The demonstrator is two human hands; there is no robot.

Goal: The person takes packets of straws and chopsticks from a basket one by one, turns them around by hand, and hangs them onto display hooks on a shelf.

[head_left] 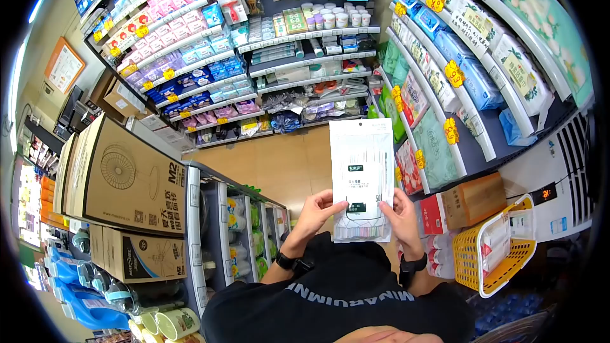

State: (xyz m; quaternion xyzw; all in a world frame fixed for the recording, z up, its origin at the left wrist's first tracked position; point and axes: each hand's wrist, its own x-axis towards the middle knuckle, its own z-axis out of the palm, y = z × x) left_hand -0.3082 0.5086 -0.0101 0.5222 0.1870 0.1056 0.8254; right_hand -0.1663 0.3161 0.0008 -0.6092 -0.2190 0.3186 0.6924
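Observation:
A flat white packet (362, 159) with small dark green labels and print hangs upright in front of my chest, held by its lower half. My left hand (321, 211) grips its left edge, the thumb lying on the front and the fingers behind. On the opposite edge my right hand (400, 216) does the same, thumb on the front. Through the clear bottom strip of the packet, thin pastel-coloured items show. Both wrists wear dark bands.
Stocked shelves (311, 44) stand ahead, with more shelves (473, 57) at the right. A yellow basket (467, 260) holding packages is at the lower right, beside cardboard boxes (473, 200). Large fan boxes (127, 178) sit on a shelf unit at the left. Tan floor (273, 159) lies between.

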